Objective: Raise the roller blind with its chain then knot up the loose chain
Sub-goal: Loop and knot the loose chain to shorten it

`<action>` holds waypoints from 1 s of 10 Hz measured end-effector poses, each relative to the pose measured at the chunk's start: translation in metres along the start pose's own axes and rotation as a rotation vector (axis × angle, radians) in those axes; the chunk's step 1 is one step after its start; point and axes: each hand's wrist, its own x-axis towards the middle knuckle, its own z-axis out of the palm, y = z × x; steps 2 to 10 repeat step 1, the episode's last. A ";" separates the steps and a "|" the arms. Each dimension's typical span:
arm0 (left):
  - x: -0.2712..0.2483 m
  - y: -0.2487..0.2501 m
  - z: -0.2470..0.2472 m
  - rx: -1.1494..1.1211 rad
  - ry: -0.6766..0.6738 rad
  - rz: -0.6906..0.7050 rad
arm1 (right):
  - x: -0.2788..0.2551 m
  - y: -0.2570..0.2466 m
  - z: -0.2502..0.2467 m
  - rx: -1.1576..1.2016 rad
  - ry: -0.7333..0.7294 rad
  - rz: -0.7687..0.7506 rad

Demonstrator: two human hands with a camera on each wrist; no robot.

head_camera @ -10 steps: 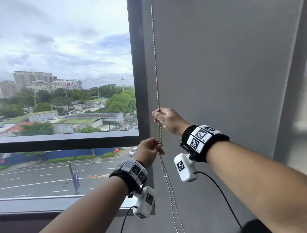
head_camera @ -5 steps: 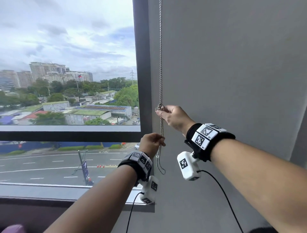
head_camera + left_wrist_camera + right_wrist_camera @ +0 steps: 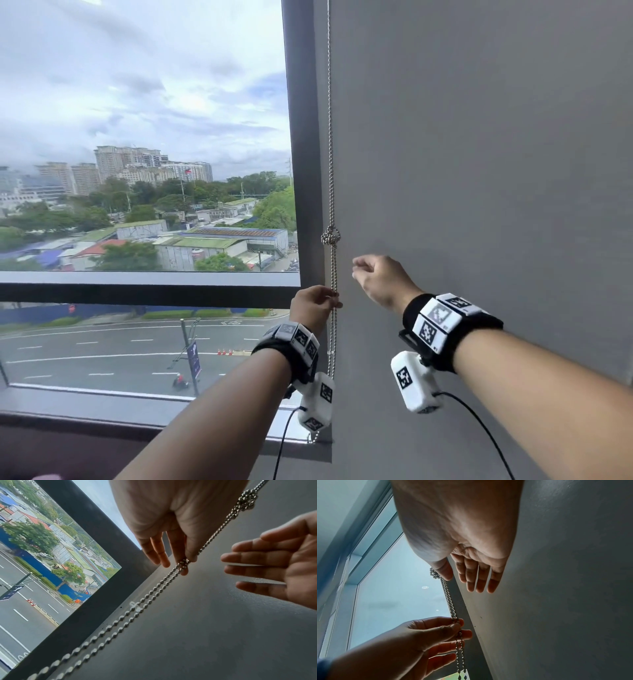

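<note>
Knot [image 3: 330, 235] tops chain [image 3: 331, 137] between window frame [image 3: 301, 171] and grey wall [image 3: 479, 171].

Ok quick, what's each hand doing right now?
Left hand: pinching the bead chain below the knot.
Right hand: open, fingers relaxed, holding nothing, beside the chain.

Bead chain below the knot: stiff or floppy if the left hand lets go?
Likely floppy: the chain hangs as two limp strands. The left hand only pinches it, so it probably weighs little. The knot looks bunched tight and would probably hold.
</note>
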 end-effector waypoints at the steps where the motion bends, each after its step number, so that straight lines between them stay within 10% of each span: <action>1: 0.000 0.003 -0.004 0.032 0.012 -0.019 | -0.007 0.001 -0.004 -0.040 0.013 -0.009; 10: 0.000 0.003 -0.004 0.032 0.012 -0.019 | -0.007 0.001 -0.004 -0.040 0.013 -0.009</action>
